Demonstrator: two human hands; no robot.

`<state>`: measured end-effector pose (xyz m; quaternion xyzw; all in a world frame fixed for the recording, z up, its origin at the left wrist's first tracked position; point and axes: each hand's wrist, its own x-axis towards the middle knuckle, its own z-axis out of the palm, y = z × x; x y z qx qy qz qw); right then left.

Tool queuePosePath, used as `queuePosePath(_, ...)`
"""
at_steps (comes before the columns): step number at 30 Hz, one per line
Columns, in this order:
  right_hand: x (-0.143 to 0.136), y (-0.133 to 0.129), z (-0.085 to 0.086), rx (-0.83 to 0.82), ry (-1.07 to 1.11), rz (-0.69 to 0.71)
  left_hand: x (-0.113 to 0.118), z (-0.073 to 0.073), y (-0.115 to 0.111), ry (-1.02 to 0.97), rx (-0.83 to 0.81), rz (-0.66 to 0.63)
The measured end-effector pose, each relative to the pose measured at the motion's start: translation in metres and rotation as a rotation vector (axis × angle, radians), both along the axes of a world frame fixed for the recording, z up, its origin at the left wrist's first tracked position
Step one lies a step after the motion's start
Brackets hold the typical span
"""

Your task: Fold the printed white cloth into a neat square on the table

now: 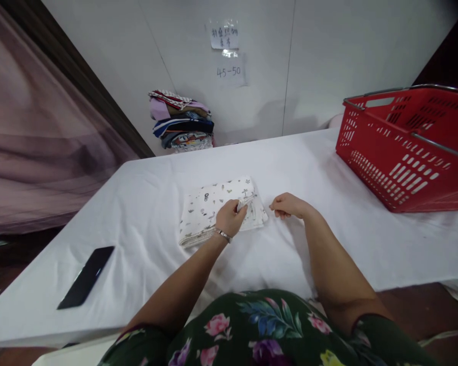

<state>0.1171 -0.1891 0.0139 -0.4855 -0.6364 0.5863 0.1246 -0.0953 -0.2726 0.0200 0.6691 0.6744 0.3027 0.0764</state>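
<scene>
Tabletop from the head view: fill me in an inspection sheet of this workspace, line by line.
Surface: white cloth, lightly wrinkled.
Job's things: printed fabric, folded flat on the cloth, its near right part gathered up.
Left hand: grips the gathered part.
Right hand: off the fabric, just to its right, fingers curled; nothing seen in it.
Clutter: dark flat object at the left; red basket at the right, contents not clear.
Cables: nothing seen.
Surroundings: pale wall with two paper notes, stacked folded textiles beyond the far edge, pinkish drape at the left.
</scene>
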Motion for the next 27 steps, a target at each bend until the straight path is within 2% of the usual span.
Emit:
queuePosePath(3,0.002,-0.001,-0.002,-0.027,-0.072,0.13,-0.002,0.003,0.001,-0.029,0.024,0.007)
queuePosePath(6,-0.009,-0.008,-0.004,-0.067,-0.083,0.288,-0.002,0.003,0.0,-0.025,0.02,-0.006)
queuePosePath(8,-0.017,-0.012,-0.005,-0.081,-0.123,0.322,-0.001,0.002,-0.001,-0.016,0.015,-0.012)
queuePosePath(15,-0.031,-0.017,-0.009,-0.048,-0.149,0.197,0.001,-0.003,-0.003,0.074,0.075,-0.121)
queuePosePath(23,-0.032,-0.02,-0.004,-0.003,-0.028,0.133,0.001,-0.01,-0.004,0.173,0.104,-0.193)
queuePosePath(27,-0.031,-0.017,-0.005,-0.081,0.125,0.101,0.003,-0.011,-0.006,0.224,0.12,-0.214)
